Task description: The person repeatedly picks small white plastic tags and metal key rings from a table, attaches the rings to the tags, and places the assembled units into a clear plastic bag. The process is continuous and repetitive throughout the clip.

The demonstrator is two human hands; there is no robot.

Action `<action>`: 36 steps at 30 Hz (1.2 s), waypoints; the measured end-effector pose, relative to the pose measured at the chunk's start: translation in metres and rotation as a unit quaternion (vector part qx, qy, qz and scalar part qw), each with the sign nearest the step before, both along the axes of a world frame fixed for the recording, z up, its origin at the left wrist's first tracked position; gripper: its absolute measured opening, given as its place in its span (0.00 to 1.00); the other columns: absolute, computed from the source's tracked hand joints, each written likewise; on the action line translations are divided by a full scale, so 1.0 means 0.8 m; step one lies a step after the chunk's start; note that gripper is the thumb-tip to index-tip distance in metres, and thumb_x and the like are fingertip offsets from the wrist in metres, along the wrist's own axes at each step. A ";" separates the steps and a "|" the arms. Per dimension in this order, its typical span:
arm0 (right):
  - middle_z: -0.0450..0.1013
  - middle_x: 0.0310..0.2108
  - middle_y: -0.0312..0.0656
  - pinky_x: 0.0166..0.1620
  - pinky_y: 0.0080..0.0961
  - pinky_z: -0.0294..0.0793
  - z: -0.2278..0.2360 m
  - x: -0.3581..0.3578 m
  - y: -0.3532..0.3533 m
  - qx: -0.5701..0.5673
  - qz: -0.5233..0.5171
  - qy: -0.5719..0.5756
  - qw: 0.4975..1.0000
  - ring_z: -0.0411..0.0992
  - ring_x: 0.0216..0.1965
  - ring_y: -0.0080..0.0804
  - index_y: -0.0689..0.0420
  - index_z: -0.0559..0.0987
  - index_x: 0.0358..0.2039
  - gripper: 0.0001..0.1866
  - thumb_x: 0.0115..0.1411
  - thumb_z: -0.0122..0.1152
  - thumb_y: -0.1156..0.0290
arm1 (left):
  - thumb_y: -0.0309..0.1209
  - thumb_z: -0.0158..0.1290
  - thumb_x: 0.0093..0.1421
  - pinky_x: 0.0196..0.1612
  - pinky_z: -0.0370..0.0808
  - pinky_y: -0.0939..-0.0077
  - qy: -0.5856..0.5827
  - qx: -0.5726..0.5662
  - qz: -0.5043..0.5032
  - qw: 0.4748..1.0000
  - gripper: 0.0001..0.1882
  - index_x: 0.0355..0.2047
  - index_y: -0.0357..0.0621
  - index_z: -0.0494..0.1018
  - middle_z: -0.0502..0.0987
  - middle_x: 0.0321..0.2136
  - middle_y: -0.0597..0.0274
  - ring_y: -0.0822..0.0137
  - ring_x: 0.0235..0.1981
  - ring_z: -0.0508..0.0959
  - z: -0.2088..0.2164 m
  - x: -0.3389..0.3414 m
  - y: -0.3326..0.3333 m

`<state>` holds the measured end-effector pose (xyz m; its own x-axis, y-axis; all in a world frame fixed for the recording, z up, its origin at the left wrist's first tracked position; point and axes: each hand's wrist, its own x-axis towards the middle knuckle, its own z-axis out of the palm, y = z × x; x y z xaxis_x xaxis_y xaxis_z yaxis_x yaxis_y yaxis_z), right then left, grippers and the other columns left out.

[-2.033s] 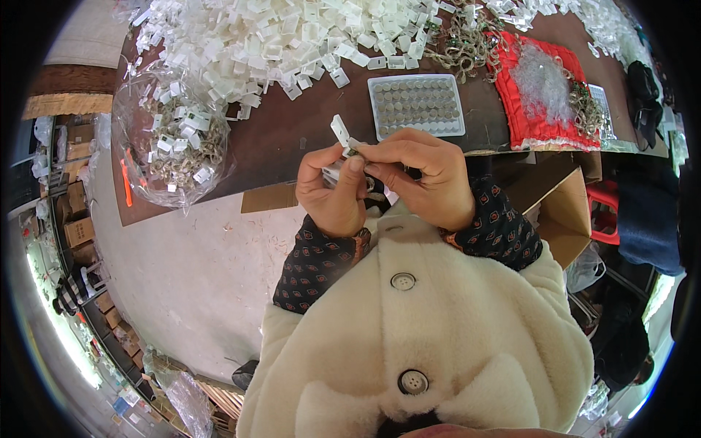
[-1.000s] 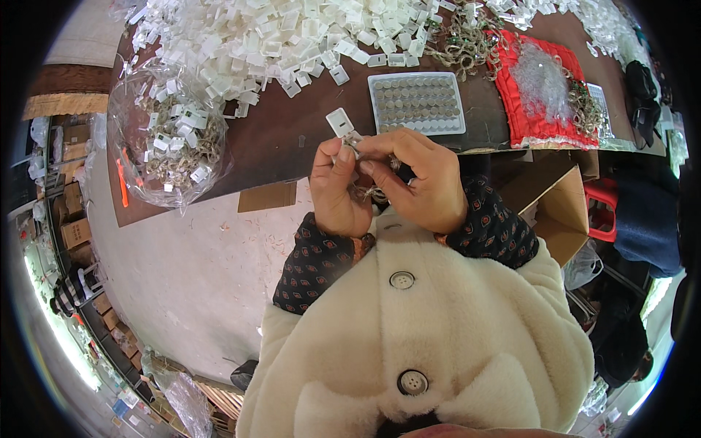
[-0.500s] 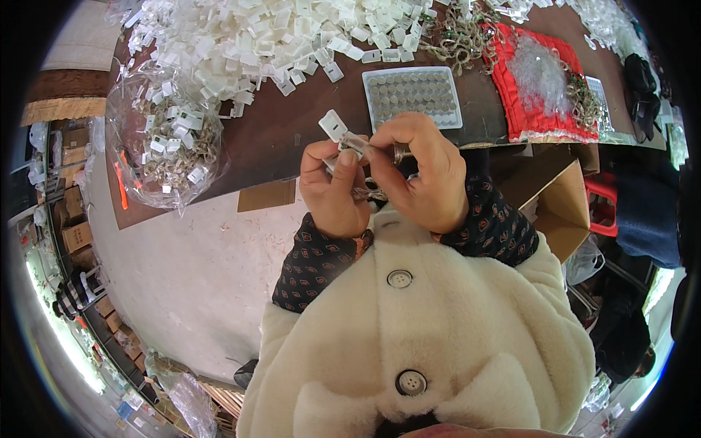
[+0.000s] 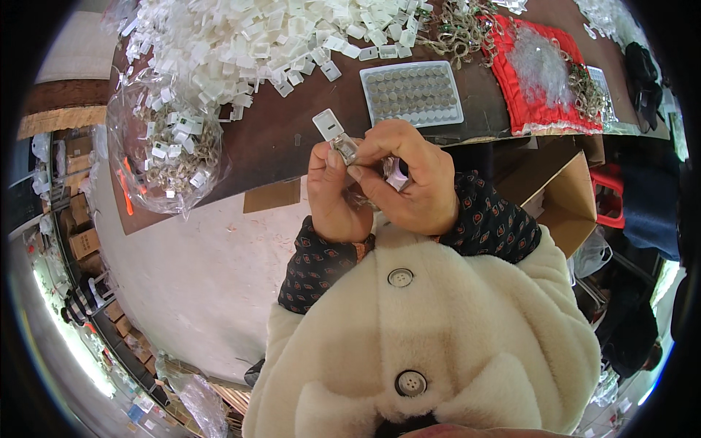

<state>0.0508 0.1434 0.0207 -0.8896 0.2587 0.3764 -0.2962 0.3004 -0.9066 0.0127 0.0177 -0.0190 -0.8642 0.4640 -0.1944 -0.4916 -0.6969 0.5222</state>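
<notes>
1. White case (image 4: pixel 328 125): flap raised, in the person's fingers, at 12 o'clock from the left palm.
2. Left hand (image 4: pixel 337 201): closed in a pinch about the case's lower part.
3. Right hand (image 4: pixel 425 186): at 3 o'clock from the left, curled, thumb and forefinger nearly meeting beside the case; whether they grip it cannot be told.
4. Tray (image 4: pixel 416 118) of round discs (image 4: pixel 410 89): at 2 o'clock from the case.
5. Red cloth (image 4: pixel 515 104): at 3 o'clock from the tray.

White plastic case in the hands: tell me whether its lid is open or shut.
Open: the lid sticks out past the left hand, angled away from the case body at its fingertips.
</notes>
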 end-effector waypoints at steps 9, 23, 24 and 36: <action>0.78 0.30 0.36 0.49 0.32 0.70 -0.003 -0.007 0.013 0.116 -0.005 0.059 0.992 0.77 0.33 0.33 0.54 0.78 0.45 0.19 0.51 0.66 0.80 | 0.40 0.46 0.71 0.52 0.74 0.67 0.050 0.030 -0.032 0.998 0.14 0.48 0.45 0.67 0.74 0.44 0.61 0.65 0.48 0.74 -0.008 -0.004 -0.004; 0.78 0.31 0.39 0.38 0.20 0.74 -0.015 0.014 0.022 -0.076 0.027 -0.171 0.982 0.75 0.31 0.24 0.59 0.76 0.48 0.22 0.53 0.72 0.76 | 0.37 0.52 0.68 0.29 0.74 0.85 -0.047 0.049 -0.063 0.996 0.09 0.42 0.49 0.67 0.74 0.44 0.62 0.73 0.38 0.77 -0.017 -0.017 -0.012; 0.78 0.33 0.39 0.38 0.19 0.73 -0.018 0.017 0.027 -0.043 0.031 -0.175 0.983 0.74 0.32 0.21 0.60 0.77 0.48 0.20 0.54 0.70 0.78 | 0.37 0.52 0.68 0.28 0.73 0.86 -0.051 0.071 -0.074 0.993 0.09 0.42 0.49 0.67 0.74 0.44 0.61 0.73 0.38 0.76 -0.021 -0.019 -0.013; 0.76 0.32 0.41 0.36 0.30 0.75 -0.053 0.003 0.081 0.239 -0.086 0.012 0.967 0.74 0.33 0.40 0.56 0.82 0.37 0.12 0.51 0.67 0.83 | 0.32 0.54 0.66 0.31 0.71 0.84 0.021 -0.055 -0.026 0.998 0.10 0.44 0.41 0.69 0.75 0.43 0.57 0.73 0.36 0.71 -0.041 -0.003 -0.005</action>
<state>0.0534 0.2085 -0.0216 -0.8384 0.1934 0.5096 -0.2235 0.7307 -0.6450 0.0103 0.0136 -0.0521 -0.8478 0.4864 -0.2113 -0.5023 -0.6088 0.6141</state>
